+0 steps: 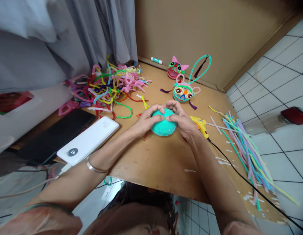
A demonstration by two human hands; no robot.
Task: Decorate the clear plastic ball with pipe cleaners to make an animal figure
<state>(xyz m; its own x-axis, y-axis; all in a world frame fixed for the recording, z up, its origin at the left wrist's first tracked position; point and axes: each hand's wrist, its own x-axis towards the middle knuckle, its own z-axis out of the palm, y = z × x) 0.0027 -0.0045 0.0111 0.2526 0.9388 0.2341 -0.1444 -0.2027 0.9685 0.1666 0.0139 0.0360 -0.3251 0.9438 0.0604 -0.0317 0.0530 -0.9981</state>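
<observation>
Turquoise dome (164,129) sits between the person's two hands, over the middle of the brown table (153,163). It looks round, so no long side shows. The left hand (150,120) and right hand (182,120) both grip it, thumbs close together on top, so neither hand is nearer. A yellow glue gun (201,125) lies just beside the right hand. Past them sits a toy animal head (183,93) with pink ears.

grey curtain (117,29) left | brown panel (185,29) behind brown table (151,160) | white dark-jointed tiles (264,76) right
</observation>
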